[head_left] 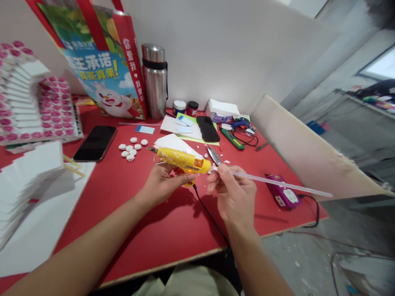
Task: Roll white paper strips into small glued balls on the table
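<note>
Head view, left to right: my left hand [163, 181] clamps the yellow glue gun [180, 159] above the red table [173, 228]; likely light, rigid, hot-tipped, best held by its handle. My right hand [237, 191] pinches the glue stick [284, 184], probably bendy.

I see the left hand [165, 181] hold the yellow glue gun [177, 157] above the red table [173, 230], nozzle [151, 149] pointing left. The right hand [236, 191] pinches the glue stick [284, 185] at the rear of the gun; I cannot tell if the stick is inside. Beyond the nozzle, I notice white discs [133, 152] lying in a small group, near a black phone [95, 143]. The flask [154, 88] stands upright beside the bag [112, 82].
</note>
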A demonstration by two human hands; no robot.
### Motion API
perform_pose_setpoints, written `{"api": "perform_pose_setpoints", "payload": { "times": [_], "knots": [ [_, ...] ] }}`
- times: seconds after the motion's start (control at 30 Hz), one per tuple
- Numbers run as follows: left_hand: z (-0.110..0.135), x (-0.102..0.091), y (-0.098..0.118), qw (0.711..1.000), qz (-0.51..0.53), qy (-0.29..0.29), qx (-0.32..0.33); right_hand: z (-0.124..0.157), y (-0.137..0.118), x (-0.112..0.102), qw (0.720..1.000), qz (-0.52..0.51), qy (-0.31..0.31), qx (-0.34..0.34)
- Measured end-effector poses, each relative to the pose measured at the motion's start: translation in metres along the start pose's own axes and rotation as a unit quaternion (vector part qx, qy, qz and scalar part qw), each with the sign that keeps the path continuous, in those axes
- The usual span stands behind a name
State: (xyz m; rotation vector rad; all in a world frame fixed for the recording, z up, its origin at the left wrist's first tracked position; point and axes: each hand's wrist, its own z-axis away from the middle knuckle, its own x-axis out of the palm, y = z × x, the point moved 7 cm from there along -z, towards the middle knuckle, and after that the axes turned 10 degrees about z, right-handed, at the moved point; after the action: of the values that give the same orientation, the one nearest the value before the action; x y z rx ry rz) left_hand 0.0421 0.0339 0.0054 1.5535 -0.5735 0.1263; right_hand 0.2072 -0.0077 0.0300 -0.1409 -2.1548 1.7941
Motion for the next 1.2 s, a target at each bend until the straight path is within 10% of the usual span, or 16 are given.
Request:
{"api": "perform_pose_setpoints", "payload": {
  "times": [0.4,0.73,1.2],
  "knots": [
    [-0.002,-0.006,-0.003,0.999,0.006,-0.01,-0.03,0.001,-0.008,-0.002,0.993,0.059,-0.046,-0.095],
    [-0.003,-0.009,-0.006,0.999,0.01,-0.001,-0.043,0.001,0.002,0.006,1.0,0.022,-0.003,-0.01],
    [-0.007,-0.012,-0.014,0.997,0.034,-0.031,-0.06,-0.018,0.01,0.005,0.987,0.098,-0.127,0.009]
  ]
}}
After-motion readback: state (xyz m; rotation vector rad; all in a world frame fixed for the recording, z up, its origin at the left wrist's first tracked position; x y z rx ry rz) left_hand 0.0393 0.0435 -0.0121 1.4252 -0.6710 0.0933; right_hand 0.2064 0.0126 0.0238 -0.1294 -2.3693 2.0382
